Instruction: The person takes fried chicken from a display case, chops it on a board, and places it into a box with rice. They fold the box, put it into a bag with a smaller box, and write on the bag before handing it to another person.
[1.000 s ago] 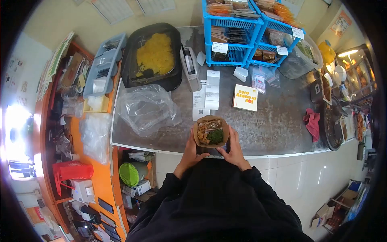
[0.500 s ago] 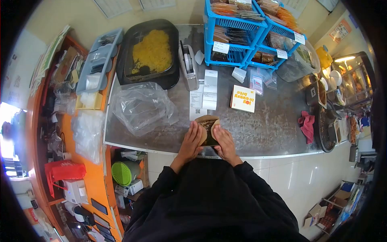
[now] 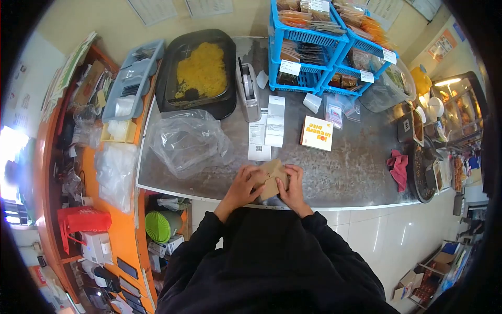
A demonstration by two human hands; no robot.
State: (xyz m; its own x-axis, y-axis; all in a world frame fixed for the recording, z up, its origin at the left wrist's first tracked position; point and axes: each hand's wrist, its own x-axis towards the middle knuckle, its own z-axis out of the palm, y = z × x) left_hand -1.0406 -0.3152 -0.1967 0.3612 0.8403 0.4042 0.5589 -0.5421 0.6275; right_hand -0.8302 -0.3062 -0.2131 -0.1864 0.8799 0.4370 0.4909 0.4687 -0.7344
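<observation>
Between my hands, near the counter's front edge, is a small brown cardboard food box (image 3: 271, 180) with its top flaps folded over, hiding what is inside. My left hand (image 3: 244, 184) grips its left side with bent fingers. On the other side, my right hand (image 3: 293, 188) holds the right edge, thumb in front and fingers curled behind. Just beyond the box lie printed paper receipts (image 3: 259, 138). To the right sits a white and yellow printed box (image 3: 317, 133), apart from both hands.
A clear plastic bag (image 3: 188, 141) lies left on the metal counter (image 3: 355, 167). Behind it stands a black tray of yellow food (image 3: 201, 73). A grey dispenser (image 3: 248, 91) and blue stacked baskets (image 3: 308, 68) holding sachets stand at the back. A red cloth (image 3: 399, 170) lies at right.
The brown box was open, with dark contents showing; its flaps are now folded across the top. My hands have shifted slightly and their fingers have curled more around it.
</observation>
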